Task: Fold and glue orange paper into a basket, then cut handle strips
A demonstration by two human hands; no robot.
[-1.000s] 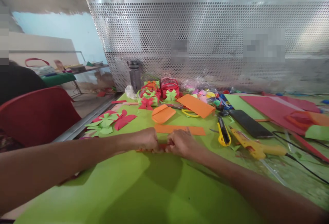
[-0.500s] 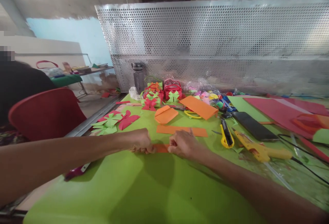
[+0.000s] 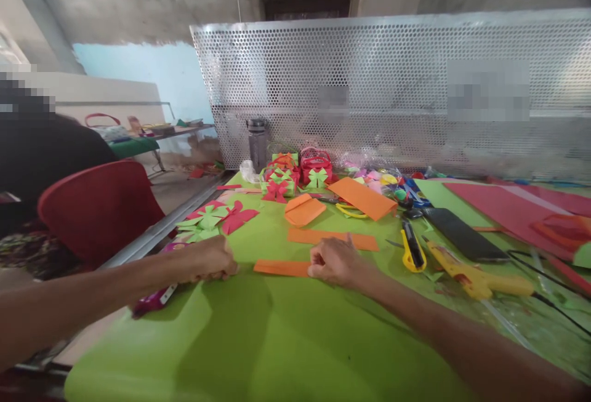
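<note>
A narrow folded orange paper strip (image 3: 281, 268) lies flat on the green table cover. My right hand (image 3: 336, 260) is closed on its right end, fingers curled and pressed down. To the left, clear of the strip's other end, is my left hand (image 3: 210, 258), a loose fist with nothing visible in it. Partly hidden beneath that wrist lies a purple object (image 3: 157, 301) with a white patch. Just beyond the right hand is a second flat orange strip (image 3: 300, 236). Farther back sit a folded orange paper piece (image 3: 305, 210) and an orange sheet (image 3: 364, 197).
A yellow cutter (image 3: 412, 248), a yellow glue gun (image 3: 475, 279) with its cord and a black phone (image 3: 464, 234) lie at right. Paper bows (image 3: 205, 220), small red baskets (image 3: 316, 168) and a bottle (image 3: 257, 143) stand farther back. A person sits beyond the red chair (image 3: 99, 211).
My left hand has come off the orange strip and moved left, uncovering its left end. My right hand stays on the strip. The view has shifted slightly.
</note>
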